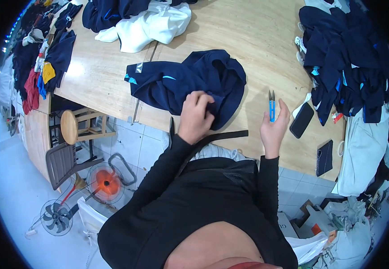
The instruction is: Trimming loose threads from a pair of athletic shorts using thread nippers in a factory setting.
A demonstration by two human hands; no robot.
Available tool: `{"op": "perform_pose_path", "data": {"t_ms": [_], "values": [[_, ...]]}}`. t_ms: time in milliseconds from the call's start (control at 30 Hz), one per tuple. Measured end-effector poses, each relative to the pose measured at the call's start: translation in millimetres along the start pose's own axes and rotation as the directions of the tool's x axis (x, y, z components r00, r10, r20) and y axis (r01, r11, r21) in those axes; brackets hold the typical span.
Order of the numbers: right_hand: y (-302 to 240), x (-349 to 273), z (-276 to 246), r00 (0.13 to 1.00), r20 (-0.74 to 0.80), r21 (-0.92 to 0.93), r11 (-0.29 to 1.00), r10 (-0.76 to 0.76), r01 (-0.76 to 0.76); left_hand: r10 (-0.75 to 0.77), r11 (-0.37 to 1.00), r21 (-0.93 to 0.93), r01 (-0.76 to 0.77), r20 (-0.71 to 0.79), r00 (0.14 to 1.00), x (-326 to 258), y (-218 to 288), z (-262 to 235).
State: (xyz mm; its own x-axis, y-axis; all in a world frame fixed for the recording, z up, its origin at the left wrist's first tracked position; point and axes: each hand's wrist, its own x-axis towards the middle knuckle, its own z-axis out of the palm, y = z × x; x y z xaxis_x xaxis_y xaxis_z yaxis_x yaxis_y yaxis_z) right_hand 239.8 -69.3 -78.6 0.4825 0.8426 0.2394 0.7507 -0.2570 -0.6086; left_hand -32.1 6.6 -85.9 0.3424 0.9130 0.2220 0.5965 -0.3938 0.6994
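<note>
A navy garment [190, 83], soft, light and limp by the look of it, is bunched near the wooden table [257, 40] edge and pinched in the closed left hand [195, 117]; blue thread snips [272, 107] are gripped in the right hand [274, 127]. A folded hem is judged the surest hold.

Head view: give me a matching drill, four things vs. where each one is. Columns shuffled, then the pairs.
Things:
1. thread snips
2. navy garment
3. black phone
4. white garment

Places:
A. far part of the table, beyond the navy garment
B. on the table just right of the right hand
C. under the left hand
D. held upright in the right hand

Pairs: 1-D, 2-C, 3-B, 4-A
</note>
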Motion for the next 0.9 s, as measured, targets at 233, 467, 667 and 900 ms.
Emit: {"op": "perform_pose_path", "data": {"t_ms": [233,467,667,900], "values": [[-68,56,51,0.951,0.042,0.234,0.929,-0.305,0.287,0.07,0.997,0.031,-0.067,-0.098,0.993,-2,23,-16],[-40,86,92,0.903,0.418,0.489,0.862,-0.096,-0.134,-0.331,0.943,-0.018,0.333,-0.173,0.928,-1,2,-9],[-11,51,27,0.62,0.783,0.62,-0.012,-0.049,-0.785,-0.166,0.984,-0.101,0.145,-0.254,0.953,-20,4,-32],[-8,26,19,0.655,0.756,0.636,-0.239,0.002,-0.733,-0.055,0.996,0.066,0.059,-0.059,0.997,-11,16,-7]]}}
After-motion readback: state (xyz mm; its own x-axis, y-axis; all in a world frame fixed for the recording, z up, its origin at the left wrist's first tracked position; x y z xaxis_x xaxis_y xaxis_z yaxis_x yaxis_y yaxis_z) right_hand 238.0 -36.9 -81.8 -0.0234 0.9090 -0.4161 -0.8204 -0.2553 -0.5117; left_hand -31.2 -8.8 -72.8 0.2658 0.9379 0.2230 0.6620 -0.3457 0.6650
